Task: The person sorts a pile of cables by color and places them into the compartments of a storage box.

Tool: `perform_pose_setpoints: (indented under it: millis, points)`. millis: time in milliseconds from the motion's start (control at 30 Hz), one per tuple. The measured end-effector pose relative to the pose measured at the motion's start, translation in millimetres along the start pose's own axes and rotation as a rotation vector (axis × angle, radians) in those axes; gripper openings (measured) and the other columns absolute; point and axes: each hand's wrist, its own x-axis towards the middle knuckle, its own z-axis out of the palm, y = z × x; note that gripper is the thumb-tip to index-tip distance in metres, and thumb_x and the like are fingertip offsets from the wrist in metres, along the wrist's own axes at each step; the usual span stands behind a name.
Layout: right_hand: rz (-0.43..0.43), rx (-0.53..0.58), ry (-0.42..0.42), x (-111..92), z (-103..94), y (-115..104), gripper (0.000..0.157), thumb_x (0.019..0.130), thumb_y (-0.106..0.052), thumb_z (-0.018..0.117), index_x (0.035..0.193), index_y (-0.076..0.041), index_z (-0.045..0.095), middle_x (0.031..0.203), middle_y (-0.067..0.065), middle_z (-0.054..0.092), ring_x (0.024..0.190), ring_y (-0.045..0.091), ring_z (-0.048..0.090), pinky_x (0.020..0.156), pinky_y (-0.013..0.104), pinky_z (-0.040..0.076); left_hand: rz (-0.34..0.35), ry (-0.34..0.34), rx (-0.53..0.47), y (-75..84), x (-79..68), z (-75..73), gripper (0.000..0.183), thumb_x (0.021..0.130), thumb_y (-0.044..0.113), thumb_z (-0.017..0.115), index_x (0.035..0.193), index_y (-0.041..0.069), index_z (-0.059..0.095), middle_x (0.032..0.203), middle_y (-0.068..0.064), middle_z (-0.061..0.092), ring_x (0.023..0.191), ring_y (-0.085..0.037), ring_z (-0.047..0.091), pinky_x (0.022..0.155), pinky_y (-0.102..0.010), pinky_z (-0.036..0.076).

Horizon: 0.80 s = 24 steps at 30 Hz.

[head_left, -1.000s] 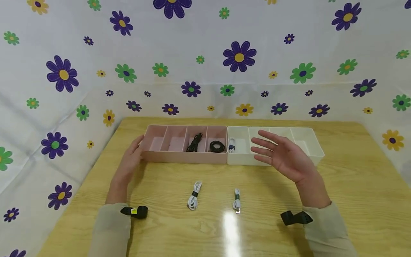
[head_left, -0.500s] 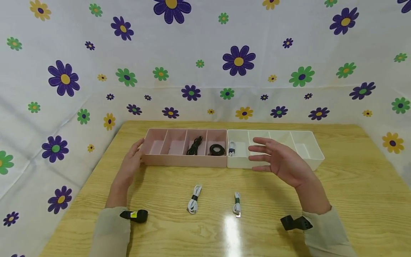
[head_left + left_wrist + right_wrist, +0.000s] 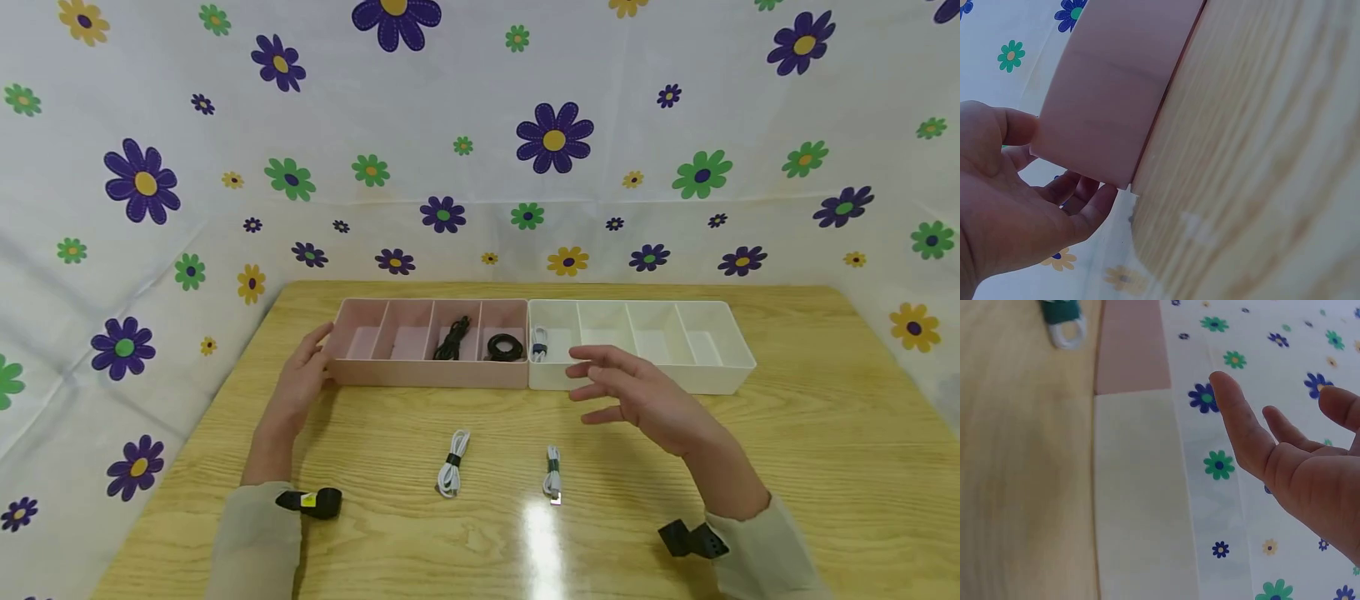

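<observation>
Across table point(image 3: 375, 533), pink box point(image 3: 429, 374), long axis left-to-right

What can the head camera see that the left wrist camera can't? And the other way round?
Only the head camera: the right hand, white box, white cables, black cord and black ring.

Only the left wrist camera: no new things, just a close-up of fingertips by the end of the pink box.

Both: the left hand, pink box, table and flowery cloth.
</observation>
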Motion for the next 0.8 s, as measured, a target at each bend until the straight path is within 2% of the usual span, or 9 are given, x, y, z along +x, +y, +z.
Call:
perform_pose_setpoints:
  millis: [133, 267, 500, 667, 800]
  points:
    - [0.027, -0.059, -0.034, -9.1, 3.7, 5.4, 0.056, 0.105, -0.026, 0.048, 0.151, 0.002, 0.031, 0.146, 0.030, 0.037, 0.126, 0.044, 0.049, 0.095, 0.048, 0.051, 0.016, -0.007, 0.007, 3.0, 0.5, -2.1, 0.058, 0.104, 0.015, 0.025, 0.161, 0.018, 0.015, 0.161, -0.023, 0.018, 0.142, -0.037, 0.027, 0.107, -0.044, 0.034]
    - [0.027, -0.083, -0.013, -14.1, 2.1, 7.8, 0.057, 0.104, -0.024, 0.051, 0.150, 0.003, 0.032, 0.145, 0.031, 0.038, 0.125, 0.041, 0.051, 0.095, 0.048, 0.051, 0.010, -0.008, 0.012, 3.8, 0.4, -2.5, 0.058, 0.103, 0.014, 0.025, 0.161, 0.017, 0.015, 0.162, -0.021, 0.016, 0.142, -0.037, 0.026, 0.109, -0.048, 0.033]
    - [0.038, -0.132, -0.013, -13.3, 0.2, 11.3, 0.057, 0.104, -0.026, 0.050, 0.151, 0.001, 0.032, 0.145, 0.029, 0.038, 0.123, 0.038, 0.052, 0.094, 0.047, 0.052, 0.015, -0.006, 0.009, -0.4, -2.3, -2.2, 0.058, 0.104, 0.012, 0.026, 0.161, 0.016, 0.016, 0.160, -0.023, 0.021, 0.139, -0.036, 0.031, 0.097, -0.030, 0.040]
    - [0.044, -0.173, -0.008, -13.3, 1.4, 12.7, 0.054, 0.105, -0.025, 0.048, 0.150, 0.000, 0.033, 0.145, 0.029, 0.039, 0.123, 0.039, 0.051, 0.091, 0.045, 0.053, 0.025, -0.001, 0.002, 0.9, -3.0, -1.2, 0.058, 0.104, 0.013, 0.031, 0.160, 0.015, 0.017, 0.160, -0.023, 0.022, 0.139, -0.035, 0.032, 0.103, -0.032, 0.040]
    - [0.055, -0.186, -0.002, -13.7, 2.5, 13.5, 0.051, 0.105, -0.023, 0.047, 0.149, 0.000, 0.035, 0.144, 0.029, 0.039, 0.119, 0.038, 0.052, 0.088, 0.044, 0.055, 0.040, 0.002, 0.013, 1.2, -3.8, 0.6, 0.057, 0.106, 0.016, 0.037, 0.160, 0.012, 0.019, 0.159, -0.025, 0.024, 0.139, -0.036, 0.032, 0.100, -0.023, 0.042]
